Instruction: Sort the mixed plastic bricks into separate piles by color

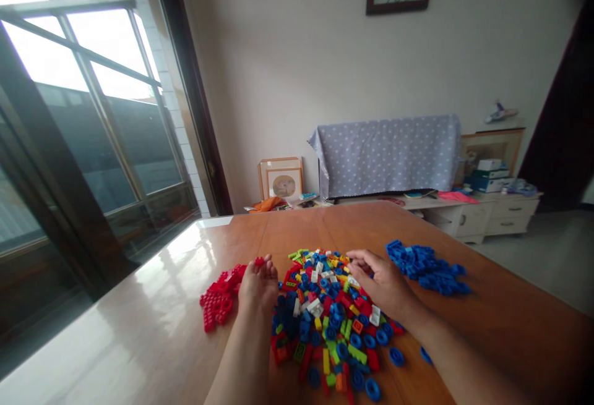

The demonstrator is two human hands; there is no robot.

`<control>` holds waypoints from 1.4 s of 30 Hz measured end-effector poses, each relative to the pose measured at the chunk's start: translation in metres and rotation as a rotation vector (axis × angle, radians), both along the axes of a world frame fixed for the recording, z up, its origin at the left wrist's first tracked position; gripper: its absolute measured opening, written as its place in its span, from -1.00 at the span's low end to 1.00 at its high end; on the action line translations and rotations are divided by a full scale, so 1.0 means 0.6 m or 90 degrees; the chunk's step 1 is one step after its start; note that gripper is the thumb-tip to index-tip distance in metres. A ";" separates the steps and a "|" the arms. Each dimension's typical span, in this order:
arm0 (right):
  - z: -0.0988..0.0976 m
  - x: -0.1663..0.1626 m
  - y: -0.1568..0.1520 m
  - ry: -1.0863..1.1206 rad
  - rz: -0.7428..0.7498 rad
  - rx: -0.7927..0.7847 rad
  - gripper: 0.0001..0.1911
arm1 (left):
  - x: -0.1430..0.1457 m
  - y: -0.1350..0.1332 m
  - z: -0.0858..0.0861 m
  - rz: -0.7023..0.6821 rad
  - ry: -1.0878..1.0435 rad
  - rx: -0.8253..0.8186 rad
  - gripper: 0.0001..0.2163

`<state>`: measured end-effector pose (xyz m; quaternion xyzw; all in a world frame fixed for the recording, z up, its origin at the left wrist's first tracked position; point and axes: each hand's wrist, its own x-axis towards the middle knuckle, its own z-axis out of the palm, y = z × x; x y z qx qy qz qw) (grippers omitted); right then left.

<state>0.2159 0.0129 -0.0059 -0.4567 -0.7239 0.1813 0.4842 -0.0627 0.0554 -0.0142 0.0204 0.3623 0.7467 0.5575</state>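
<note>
A mixed heap of toy building bricks (pixel 329 306) in blue, red, white, green, yellow and orange covers the middle of the table. At its left edge, my left hand (pixel 260 280) is turned palm inward with curled fingers, and a small red brick (pixel 258 261) shows at the fingertips. Just left of that wrist lies a pile of red bricks (pixel 218 303). My right hand (pixel 378 275) hovers over the heap's back right side, fingers bent and thumb apart, its fingertips close to some yellow bricks. No brick is visible in it. Right of it sits a pile of blue bricks (pixel 424 267).
The glossy wooden table (pixel 153 318) reaches away toward a low white cabinet (pixel 492 216) by the wall. A dotted grey cloth (pixel 390 154) drapes something on that cabinet. Loose blue round pieces (pixel 396 356) lie at the heap's right edge. Glass windows (pixel 102 96) stand at left.
</note>
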 end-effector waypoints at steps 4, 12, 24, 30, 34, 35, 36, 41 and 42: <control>0.002 0.006 0.002 0.006 -0.014 -0.004 -0.69 | -0.039 0.011 -0.006 0.069 -0.052 -0.018 -0.82; 0.001 0.020 0.011 -0.016 -0.043 0.006 -0.70 | -0.036 0.010 -0.017 0.051 -0.013 0.000 -0.75; -0.017 0.070 0.039 -0.233 -0.088 -0.131 -0.71 | 0.060 -0.008 -0.009 -0.113 0.175 -0.005 -0.88; -0.020 0.057 0.025 -0.377 -0.109 -0.220 -0.52 | 0.090 -0.020 -0.013 -0.200 0.263 0.081 -0.74; -0.017 0.042 0.017 -0.414 -0.150 -0.237 -0.54 | 0.102 -0.032 -0.010 -0.267 0.337 0.153 -0.61; -0.018 0.041 0.017 -0.412 -0.155 -0.235 -0.56 | 0.104 -0.035 -0.008 -0.283 0.362 0.164 -0.59; -0.019 0.041 0.018 -0.407 -0.157 -0.233 -0.58 | 0.105 -0.038 -0.007 -0.296 0.390 0.175 -0.58; -0.015 0.043 0.025 -0.273 -0.078 -0.220 -0.60 | 0.113 -0.048 0.004 -0.293 0.550 0.208 -0.65; -0.011 0.040 0.024 -0.225 -0.051 -0.216 -0.61 | 0.116 -0.050 0.007 -0.295 0.574 0.221 -0.66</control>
